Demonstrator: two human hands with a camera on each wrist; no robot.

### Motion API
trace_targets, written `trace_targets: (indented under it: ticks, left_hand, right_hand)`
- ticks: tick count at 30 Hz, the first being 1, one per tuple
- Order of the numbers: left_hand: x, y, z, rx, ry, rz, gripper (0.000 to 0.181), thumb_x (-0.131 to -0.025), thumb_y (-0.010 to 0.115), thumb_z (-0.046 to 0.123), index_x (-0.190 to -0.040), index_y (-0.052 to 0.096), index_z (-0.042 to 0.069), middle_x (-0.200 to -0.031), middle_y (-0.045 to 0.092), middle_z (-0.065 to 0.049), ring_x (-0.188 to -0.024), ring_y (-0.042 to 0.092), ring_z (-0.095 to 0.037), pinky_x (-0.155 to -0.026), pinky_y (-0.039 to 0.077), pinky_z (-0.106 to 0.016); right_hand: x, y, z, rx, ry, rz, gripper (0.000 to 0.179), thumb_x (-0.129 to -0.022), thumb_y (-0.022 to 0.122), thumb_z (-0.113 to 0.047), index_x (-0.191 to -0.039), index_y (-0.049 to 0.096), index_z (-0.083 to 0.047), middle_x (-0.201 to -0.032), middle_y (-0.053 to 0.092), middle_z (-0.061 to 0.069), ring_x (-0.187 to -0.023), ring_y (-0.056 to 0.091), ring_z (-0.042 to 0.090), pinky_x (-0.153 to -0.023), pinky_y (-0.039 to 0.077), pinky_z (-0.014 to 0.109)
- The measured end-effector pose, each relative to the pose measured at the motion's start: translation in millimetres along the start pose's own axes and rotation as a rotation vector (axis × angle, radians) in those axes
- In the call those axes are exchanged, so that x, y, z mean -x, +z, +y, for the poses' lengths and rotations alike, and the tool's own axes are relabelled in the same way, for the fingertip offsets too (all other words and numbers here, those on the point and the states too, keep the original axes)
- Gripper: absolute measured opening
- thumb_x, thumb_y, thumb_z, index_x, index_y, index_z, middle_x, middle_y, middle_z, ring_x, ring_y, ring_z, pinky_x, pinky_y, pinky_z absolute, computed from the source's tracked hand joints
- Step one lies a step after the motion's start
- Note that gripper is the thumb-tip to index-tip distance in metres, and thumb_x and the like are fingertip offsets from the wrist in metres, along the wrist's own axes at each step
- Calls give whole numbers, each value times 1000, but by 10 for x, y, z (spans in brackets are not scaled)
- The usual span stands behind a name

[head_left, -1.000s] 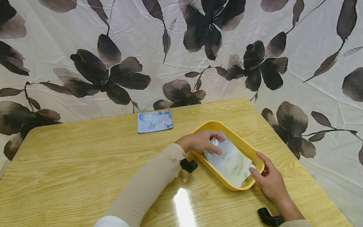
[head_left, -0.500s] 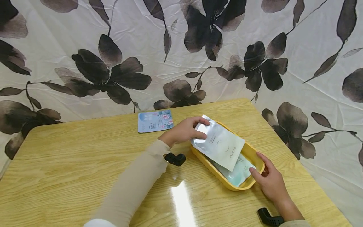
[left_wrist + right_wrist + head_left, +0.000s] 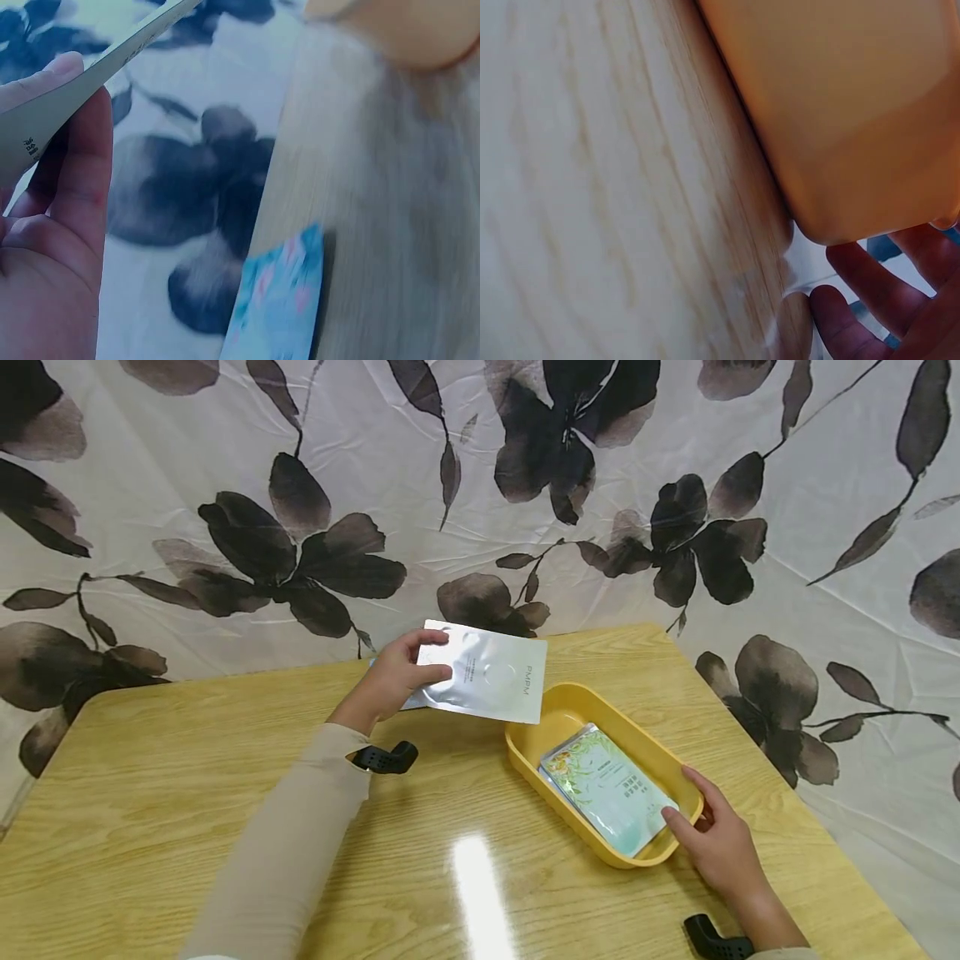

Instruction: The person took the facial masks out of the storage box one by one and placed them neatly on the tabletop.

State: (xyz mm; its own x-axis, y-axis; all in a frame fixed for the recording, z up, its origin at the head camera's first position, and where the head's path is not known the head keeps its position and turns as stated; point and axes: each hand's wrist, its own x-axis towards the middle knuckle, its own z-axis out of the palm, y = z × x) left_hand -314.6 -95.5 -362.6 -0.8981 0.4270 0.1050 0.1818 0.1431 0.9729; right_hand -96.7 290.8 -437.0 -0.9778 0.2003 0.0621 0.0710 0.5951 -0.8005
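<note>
My left hand point(image 3: 397, 681) pinches a silvery-white sheet mask packet point(image 3: 491, 672) marked PMPM by one end, held above the table's far edge. Beneath it lies a blue floral packet point(image 3: 281, 300), mostly covered in the head view. My right hand point(image 3: 716, 839) grips the near right end of a yellow plastic tray point(image 3: 528, 764), thumb over the rim and fingers outside. Inside the tray rests a green-and-white leafy packet point(image 3: 607, 789), with another packet's edge showing under it. The right wrist view shows the tray's outer wall point(image 3: 840, 135) with fingertips against its lower corner.
A wood-grain table point(image 3: 225, 760) carries everything. Behind it hangs a white cloth point(image 3: 420, 460) with dark flower prints. Black wrist mounts point(image 3: 386, 757) sit on both wrists. Light glares off the table near its front.
My left hand has lifted the silvery packet out of the tray and carried it left, over the blue packet. The green packet is now uncovered. My right hand stays on the tray.
</note>
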Motion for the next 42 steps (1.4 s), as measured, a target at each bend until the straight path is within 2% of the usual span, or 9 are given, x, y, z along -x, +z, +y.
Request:
trace_targets:
  ticks: [3, 6, 9, 13, 15, 22, 29, 37, 42]
  left_hand:
    - [40, -171, -42, -59, -29, 43, 51, -78, 70, 19, -123, 48, 12, -140, 28, 4, -131, 10, -6, -80, 41, -21]
    - [74, -322, -71, -64, -63, 85, 53, -77, 71, 19, -124, 48, 12, -140, 27, 3, -125, 21, -9, -72, 42, -19]
    - [110, -464, -96, -66, -93, 132, 56, -76, 72, 20, -125, 47, 12, -140, 25, 1, -119, 26, -12, -73, 42, -20]
    - [178, -649, -135, -105, -142, 190, 59, -76, 72, 23, -127, 45, 14, -143, 19, -2, -127, 18, -12, -96, 32, -27]
    - [216, -745, -162, -123, -168, 209, 60, -76, 71, 25, -129, 43, 15, -145, 17, -2, -127, 20, -15, -98, 30, -31]
    - [351, -1110, -279, -67, -231, 241, 64, -79, 69, 21, -133, 36, 16, -139, 19, -7, -107, 36, -23, -74, 46, -18]
    - [537, -1456, -397, -179, -252, 270, 66, -81, 66, 28, -136, 32, 14, -142, 15, -10, -116, 23, -22, -73, 40, -11]
    - [677, -1679, -534, -88, -289, 280, 64, -84, 63, 12, -137, 28, 10, -141, 12, -9, -118, 19, -23, -74, 43, -14]
    - [735, -1744, -601, -53, -295, 280, 62, -85, 61, 6, -137, 27, 7, -131, 21, -8, -103, 35, -15, -72, 44, -15]
  right_hand:
    - [0, 0, 8, 2, 0, 0, 65, -86, 59, -29, -141, 27, -12, -128, 42, 22, -106, 50, 31, -69, 43, 10]
    - [-4, -1, 14, 8, 2, -1, 66, -86, 59, -30, -141, 27, -12, -128, 42, 22, -106, 50, 31, -69, 43, 10]
    - [-15, -1, 17, 17, 3, -1, 66, -86, 59, -31, -141, 27, -13, -128, 42, 22, -106, 51, 30, -69, 42, 9]
    - [-28, 3, 16, 20, 0, -1, 66, -86, 59, -31, -141, 27, -13, -128, 43, 22, -105, 51, 30, -69, 42, 9]
    - [-29, 5, 14, 19, -2, -1, 66, -86, 59, -30, -141, 27, -13, -128, 43, 22, -105, 51, 30, -70, 43, 10]
    - [-22, 1, 10, 35, -1, 5, 65, -86, 59, -30, -140, 27, -12, -129, 41, 21, -107, 50, 30, -70, 41, 8]
    - [-18, -10, -4, 37, -3, 0, 65, -87, 59, -29, -140, 27, -11, -128, 42, 22, -106, 50, 31, -70, 42, 8]
    - [-6, -15, -10, -5, 3, -12, 66, -87, 58, -28, -141, 25, -10, -127, 42, 24, -107, 49, 32, -70, 43, 10]
    - [-9, -2, 11, 16, 2, -6, 66, -87, 59, -29, -141, 26, -11, -127, 43, 22, -105, 50, 29, -70, 44, 11]
